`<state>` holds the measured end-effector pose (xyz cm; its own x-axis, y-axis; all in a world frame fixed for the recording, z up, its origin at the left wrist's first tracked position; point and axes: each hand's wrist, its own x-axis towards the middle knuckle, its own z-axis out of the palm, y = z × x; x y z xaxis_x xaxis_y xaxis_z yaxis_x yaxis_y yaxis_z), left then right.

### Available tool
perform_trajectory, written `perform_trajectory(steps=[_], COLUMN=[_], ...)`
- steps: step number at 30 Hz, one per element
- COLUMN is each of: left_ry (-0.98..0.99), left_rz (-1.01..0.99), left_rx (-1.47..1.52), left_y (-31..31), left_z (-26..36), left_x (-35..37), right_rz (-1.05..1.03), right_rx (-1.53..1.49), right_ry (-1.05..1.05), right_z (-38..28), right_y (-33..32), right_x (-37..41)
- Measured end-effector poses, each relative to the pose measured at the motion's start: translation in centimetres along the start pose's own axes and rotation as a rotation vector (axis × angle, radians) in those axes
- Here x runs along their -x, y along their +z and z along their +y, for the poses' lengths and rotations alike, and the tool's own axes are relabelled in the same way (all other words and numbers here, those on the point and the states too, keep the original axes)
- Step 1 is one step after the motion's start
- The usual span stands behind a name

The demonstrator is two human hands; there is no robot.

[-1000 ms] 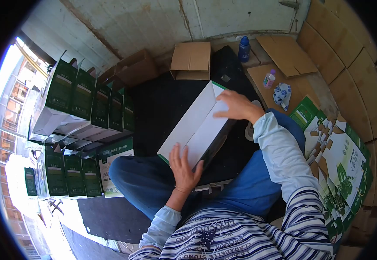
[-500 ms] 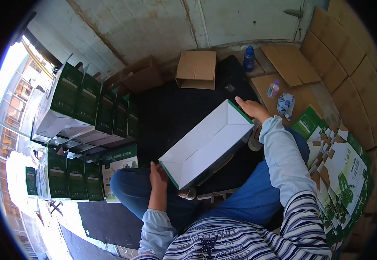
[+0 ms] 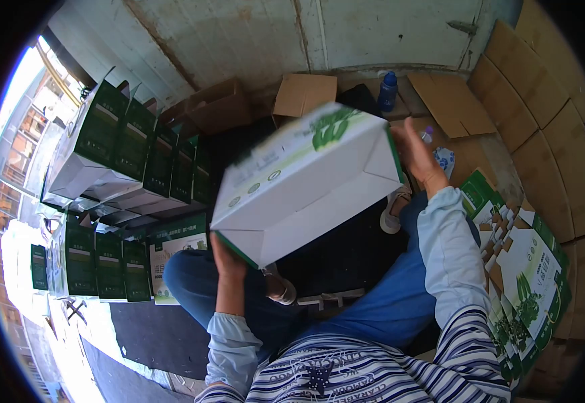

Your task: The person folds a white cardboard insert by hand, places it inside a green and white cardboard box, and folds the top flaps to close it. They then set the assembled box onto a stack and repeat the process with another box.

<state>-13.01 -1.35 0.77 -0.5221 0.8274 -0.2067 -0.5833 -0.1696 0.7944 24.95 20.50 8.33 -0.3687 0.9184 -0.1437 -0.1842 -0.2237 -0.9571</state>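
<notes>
A white and green printed carton (image 3: 306, 185) is held up tilted in front of my knees, pressed between my two hands. Its plain white face with folded corners is turned toward me, and a printed side with green vegetables shows above it. My left hand (image 3: 228, 259) supports the carton's lower left end; its fingers are partly hidden behind the edge. My right hand (image 3: 419, 160) lies against the green right end, thumb side up.
Green cartons (image 3: 104, 134) stand stacked in two tiers at left. Flattened printed cartons (image 3: 531, 285) lie at right. Brown boxes (image 3: 304, 94), a blue bottle (image 3: 387, 93) and a cardboard sheet (image 3: 454, 104) are by the wall. More brown cartons (image 3: 544, 134) are piled at far right.
The carton has been raised and tipped, so its printed side now shows above the white face. Both hands have moved with it, the left one up and to the left.
</notes>
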Motion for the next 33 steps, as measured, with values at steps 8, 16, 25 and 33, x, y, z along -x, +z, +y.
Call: perform_trajectory(steps=[8,16,25,33], left_ry=[0.008,-0.200,-0.219,0.126], left_rz=[-0.038,-0.061,-0.106,-0.252], left_rx=[-0.481,-0.265,-0.762,-1.246], left_y=[2.7,-2.6,-5.7,-2.7], left_z=[5.2,2.3,-0.9,-1.6], left_x=[-1.4,-3.1,-5.7,-5.6], right_rz=[0.003,-0.148,-0.194,-0.332], right_rx=[0.190,0.297,0.378,1.032], right_ry=[0.147,0.314,0.527,0.250], right_z=[2.2,6.4,8.4,9.0], right_y=[0.0,-0.6,-1.4,1.1], right_x=[-0.3,0.1,1.2,-0.4])
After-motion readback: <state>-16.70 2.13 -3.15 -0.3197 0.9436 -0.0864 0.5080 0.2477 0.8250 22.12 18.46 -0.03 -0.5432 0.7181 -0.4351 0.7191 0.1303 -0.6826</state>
